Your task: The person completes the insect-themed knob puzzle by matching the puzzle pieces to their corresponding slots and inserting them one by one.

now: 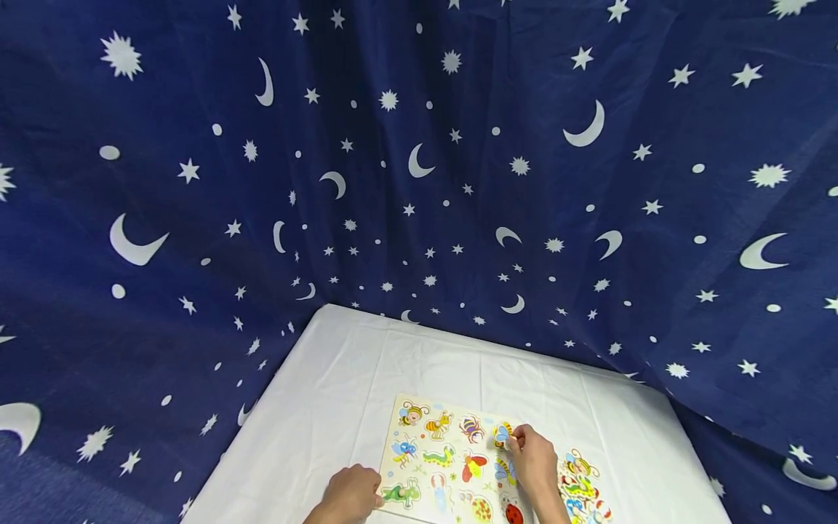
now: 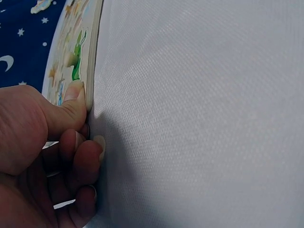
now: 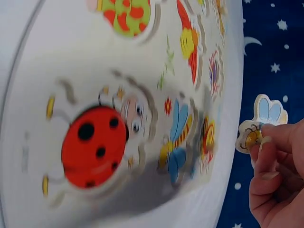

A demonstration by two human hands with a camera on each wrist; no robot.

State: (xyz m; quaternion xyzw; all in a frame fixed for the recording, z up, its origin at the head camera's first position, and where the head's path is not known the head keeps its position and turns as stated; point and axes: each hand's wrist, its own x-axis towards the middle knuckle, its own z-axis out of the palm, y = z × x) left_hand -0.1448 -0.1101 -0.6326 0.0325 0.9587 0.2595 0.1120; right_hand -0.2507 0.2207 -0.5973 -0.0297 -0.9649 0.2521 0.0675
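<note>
A wooden insect puzzle board (image 1: 425,473) lies on the white cloth, with pictures of bugs in its recesses. My left hand (image 1: 350,493) grips the board's near left corner; the left wrist view shows the thumb (image 2: 73,97) on top and the other fingers curled at the edge. Close to it is a green grasshopper piece (image 1: 401,493) with a knob. My right hand (image 1: 533,466) pinches a bee puzzle piece (image 3: 268,111) with blue wings, at the board's far right corner. A ladybug picture (image 3: 95,147) and a dragonfly picture (image 3: 176,142) lie nearer.
Several loose puzzle pieces (image 1: 579,487) lie in a heap on the cloth right of the board, beside my right forearm. A white cloth (image 1: 340,378) covers the table. Behind and around it hangs a dark blue curtain (image 1: 393,189) with moons and stars.
</note>
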